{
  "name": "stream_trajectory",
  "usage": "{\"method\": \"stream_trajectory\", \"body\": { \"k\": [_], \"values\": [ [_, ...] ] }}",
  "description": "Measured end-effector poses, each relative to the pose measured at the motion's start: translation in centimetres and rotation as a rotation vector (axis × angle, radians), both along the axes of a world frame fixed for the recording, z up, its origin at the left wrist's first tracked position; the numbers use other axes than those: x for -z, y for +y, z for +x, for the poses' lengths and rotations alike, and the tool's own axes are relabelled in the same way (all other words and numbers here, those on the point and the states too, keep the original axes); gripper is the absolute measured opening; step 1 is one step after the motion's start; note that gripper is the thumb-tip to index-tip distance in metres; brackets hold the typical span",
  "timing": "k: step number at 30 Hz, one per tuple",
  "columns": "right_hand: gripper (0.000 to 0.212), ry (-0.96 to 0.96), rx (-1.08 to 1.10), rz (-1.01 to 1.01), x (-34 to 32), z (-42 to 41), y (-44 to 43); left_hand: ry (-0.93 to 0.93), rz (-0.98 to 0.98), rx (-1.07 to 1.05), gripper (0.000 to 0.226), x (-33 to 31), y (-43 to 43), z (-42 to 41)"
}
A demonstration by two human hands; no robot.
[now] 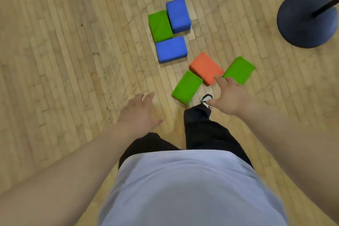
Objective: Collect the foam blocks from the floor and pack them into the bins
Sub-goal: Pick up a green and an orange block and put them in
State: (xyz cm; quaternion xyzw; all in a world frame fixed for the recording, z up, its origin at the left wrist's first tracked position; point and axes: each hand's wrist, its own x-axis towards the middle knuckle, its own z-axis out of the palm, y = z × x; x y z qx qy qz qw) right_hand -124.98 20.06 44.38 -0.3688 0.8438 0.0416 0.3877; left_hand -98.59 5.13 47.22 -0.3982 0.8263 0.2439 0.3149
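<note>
A reach is judged in hand: right hand (229,95) and left hand (137,113) are held empty, fingers spread, over foam blocks (171,49) on the floor (73,42) (orange block (205,68) nearest), so a stoop is called for.

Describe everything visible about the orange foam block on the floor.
The orange rectangular foam block is a plain, soft-looking brick with rounded edges and no markings. It lies flat and diagonal on the wooden plank floor. A green foam block at its near-left corner and a second green foam block on its right sit close or touching. The right hand reaches over its near edge with spread fingers; one fingertip overlaps it, but contact cannot be confirmed.
</note>
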Motion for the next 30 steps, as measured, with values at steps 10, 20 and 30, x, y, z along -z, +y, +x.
{"method": "stream_trajectory", "body": {
  "k": [10,20,30],
  "values": [
    [0.110,-0.070,-0.102,0.182,26.9,-13.4,-7.9,0.000,0.130,-0.068,0.108,26.6,-7.1,-16.7],
    [0.144,0.050,-0.025,0.223,56.9,-21.6,-8.4,0.007,0.343,-0.170,0.121,61.3,-7.8,-20.9],
    [0.154,0.176,0.032,0.170,58.3,-21.9,-7.8,0.004,0.477,-0.265,0.117,64.3,-5.2,-19.1]
  ]
}}
